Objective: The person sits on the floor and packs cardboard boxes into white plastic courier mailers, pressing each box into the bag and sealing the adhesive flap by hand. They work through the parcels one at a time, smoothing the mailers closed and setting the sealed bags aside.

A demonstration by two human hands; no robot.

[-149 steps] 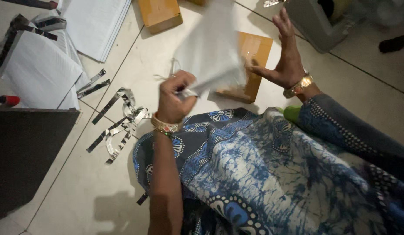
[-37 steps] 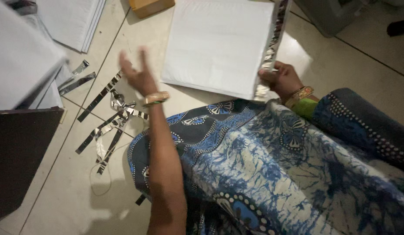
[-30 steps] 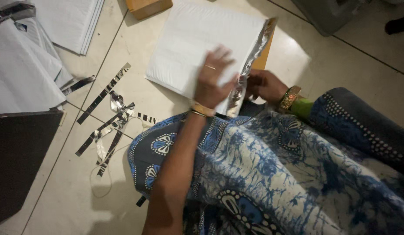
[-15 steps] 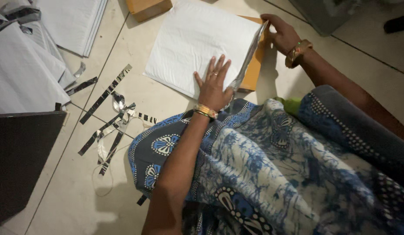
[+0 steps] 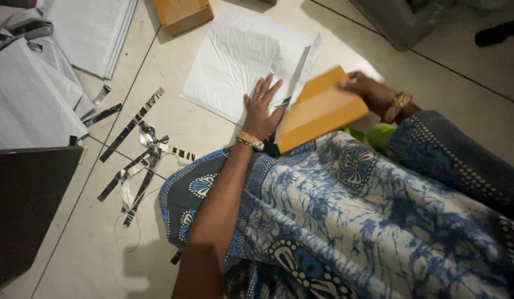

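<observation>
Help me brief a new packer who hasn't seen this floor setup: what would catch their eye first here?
Probably the tan cardboard box, blurred, held by the right hand just above the lap. Next, the white padded mailer lying flat on the tiled floor, with the left hand pressed on its near edge. To the left, shiny peeled-off strips lie scattered on the tiles.

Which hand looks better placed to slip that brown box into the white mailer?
Probably the right hand: it grips the brown box beside the white mailer's open edge. The left hand lies flat on the mailer.
</observation>
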